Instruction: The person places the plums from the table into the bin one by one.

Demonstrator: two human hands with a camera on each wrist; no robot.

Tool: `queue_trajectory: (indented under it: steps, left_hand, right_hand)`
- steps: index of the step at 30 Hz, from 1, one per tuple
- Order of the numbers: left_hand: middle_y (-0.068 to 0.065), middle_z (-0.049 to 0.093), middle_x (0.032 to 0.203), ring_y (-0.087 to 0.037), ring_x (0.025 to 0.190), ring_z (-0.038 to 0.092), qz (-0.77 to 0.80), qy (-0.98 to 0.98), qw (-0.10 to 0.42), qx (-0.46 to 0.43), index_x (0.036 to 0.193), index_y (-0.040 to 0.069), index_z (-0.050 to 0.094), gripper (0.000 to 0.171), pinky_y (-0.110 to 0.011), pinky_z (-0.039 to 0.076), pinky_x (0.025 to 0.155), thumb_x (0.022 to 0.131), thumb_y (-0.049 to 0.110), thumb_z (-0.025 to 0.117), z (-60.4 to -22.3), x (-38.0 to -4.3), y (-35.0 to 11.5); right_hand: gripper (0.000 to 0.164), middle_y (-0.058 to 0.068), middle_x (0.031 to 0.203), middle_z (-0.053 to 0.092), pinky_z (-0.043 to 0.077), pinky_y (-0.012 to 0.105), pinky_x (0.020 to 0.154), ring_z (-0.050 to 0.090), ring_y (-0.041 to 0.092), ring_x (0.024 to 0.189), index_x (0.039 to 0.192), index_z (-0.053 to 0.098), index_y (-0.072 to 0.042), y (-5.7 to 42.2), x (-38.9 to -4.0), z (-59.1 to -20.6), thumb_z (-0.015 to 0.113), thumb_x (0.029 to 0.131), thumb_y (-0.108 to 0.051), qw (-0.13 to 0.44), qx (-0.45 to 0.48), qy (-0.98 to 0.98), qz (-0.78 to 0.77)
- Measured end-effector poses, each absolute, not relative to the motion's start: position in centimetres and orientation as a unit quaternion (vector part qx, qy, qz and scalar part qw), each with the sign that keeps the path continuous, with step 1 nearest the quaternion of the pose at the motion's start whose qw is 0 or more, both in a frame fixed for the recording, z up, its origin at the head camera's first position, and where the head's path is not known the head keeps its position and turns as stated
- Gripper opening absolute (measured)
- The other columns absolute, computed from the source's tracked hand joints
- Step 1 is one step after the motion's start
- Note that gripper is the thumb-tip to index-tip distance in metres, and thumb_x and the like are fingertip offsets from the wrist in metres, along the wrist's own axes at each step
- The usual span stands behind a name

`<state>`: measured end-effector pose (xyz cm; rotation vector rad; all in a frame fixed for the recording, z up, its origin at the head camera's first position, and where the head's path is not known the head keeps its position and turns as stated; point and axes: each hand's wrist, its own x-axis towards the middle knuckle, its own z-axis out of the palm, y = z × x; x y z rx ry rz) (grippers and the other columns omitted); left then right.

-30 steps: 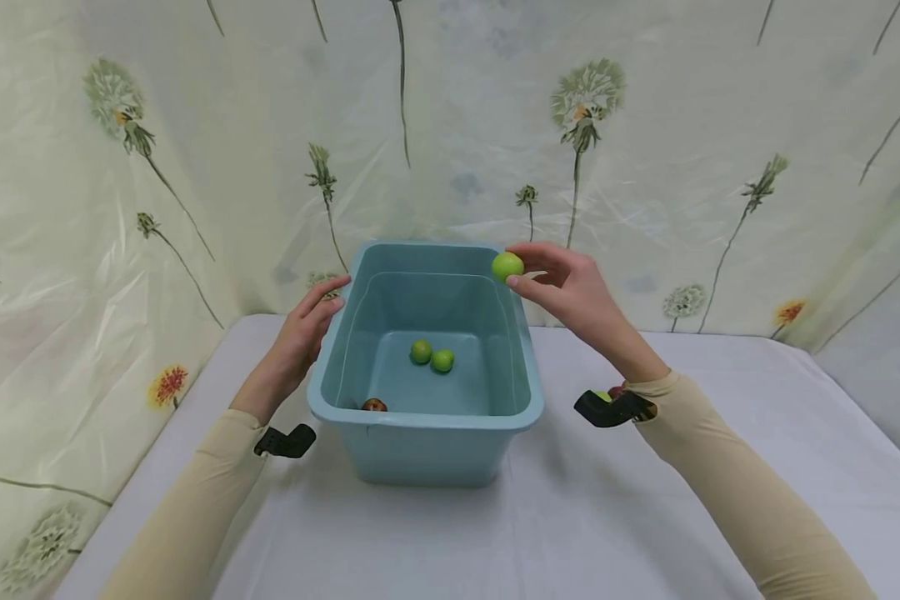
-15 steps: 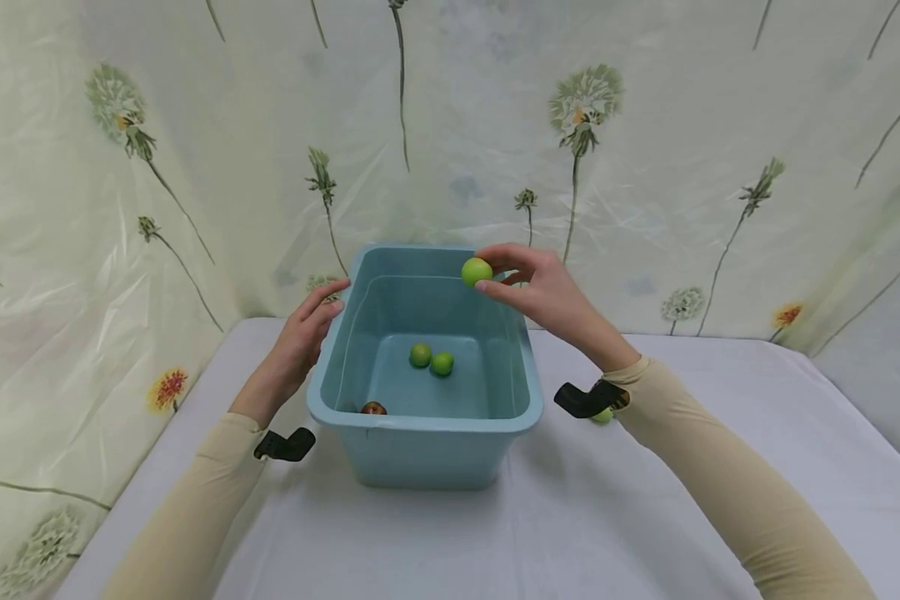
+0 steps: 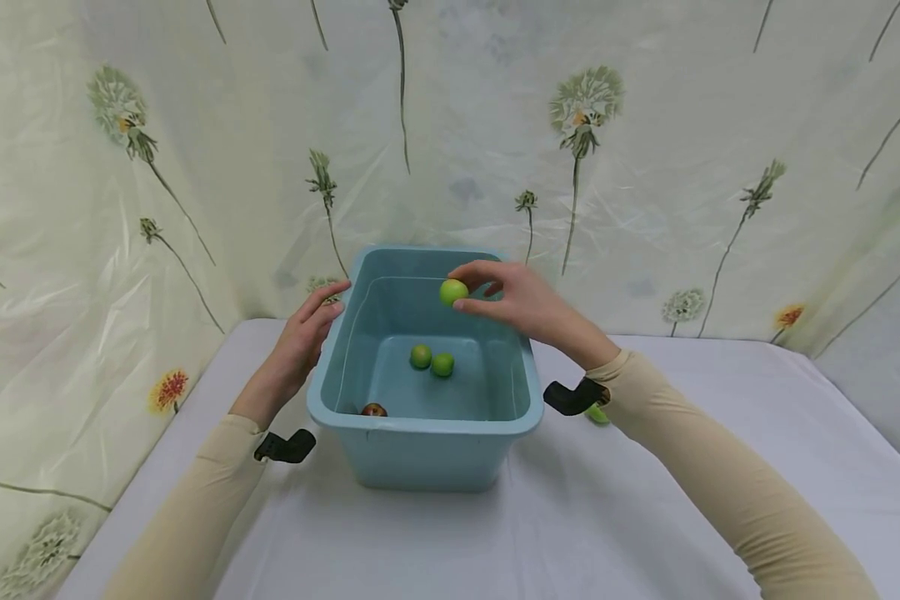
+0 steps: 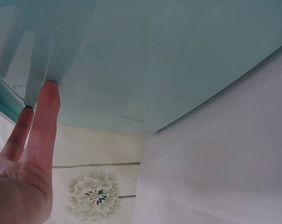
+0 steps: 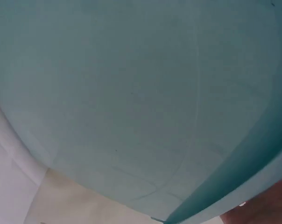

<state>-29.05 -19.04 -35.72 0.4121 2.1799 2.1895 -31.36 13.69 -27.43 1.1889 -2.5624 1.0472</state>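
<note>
A light blue plastic tub [image 3: 435, 458] stands on the table. My right hand [image 3: 521, 302] pinches a green ball-like fruit, perhaps a lime [image 3: 453, 292], between thumb and fingers above the tub's interior. Two similar green fruits [image 3: 442, 364] lie on the tub floor, side by side. A reddish-brown round fruit [image 3: 374, 410] peeks over the near rim, partly hidden. My left hand [image 3: 300, 337] rests its straight fingertips against the tub's left side, and in the left wrist view those fingertips [image 4: 50, 88] touch the outer wall. The right wrist view shows mostly the tub's outer wall [image 5: 131, 102].
A white cloth [image 3: 645, 517] covers the table. Right of the tub, another green thing [image 3: 597, 413] lies partly hidden behind my right wrist's black camera mount [image 3: 570, 398]. A flower-printed curtain [image 3: 450, 100] hangs behind and at both sides.
My right hand has moved left and slightly down with the green fruit, from the tub's right rim to over its interior. The left hand has stayed in place.
</note>
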Motion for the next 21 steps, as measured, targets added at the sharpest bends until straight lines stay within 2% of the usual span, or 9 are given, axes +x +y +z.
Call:
queue_trajectory:
  steps: [14, 21]
  left_hand:
    - [-0.01, 0.048, 0.138, -0.025, 0.117, 0.056, 0.703, 0.699, 0.014, 0.129, 0.149, 0.024, 0.04, 0.052, -0.032, 0.054, 0.079, 0.102, 0.04, 0.051, -35.8, -29.06, -18.93]
    - [-0.01, 0.048, 0.139, -0.027, 0.121, 0.054, 0.704, 0.699, 0.011, 0.125, 0.149, 0.024, 0.04, 0.052, -0.032, 0.053, 0.082, 0.101, 0.042, 0.052, -35.81, -29.09, -18.89]
  right_hand:
    - [0.032, -0.009, 0.106, 0.066, 0.044, 0.04, 0.089, 0.059, 0.008, 0.099, 0.118, 0.068, -0.021, 12.81, -30.93, -28.32, 0.074, 0.089, -0.035, 0.016, 0.387, -0.871, 0.301]
    - [0.036, -0.007, 0.106, 0.066, 0.049, 0.036, 0.084, 0.061, 0.013, 0.101, 0.118, 0.068, -0.02, 12.6, -31.0, -28.34, 0.073, 0.089, -0.039, -0.008, 0.378, -0.884, 0.276]
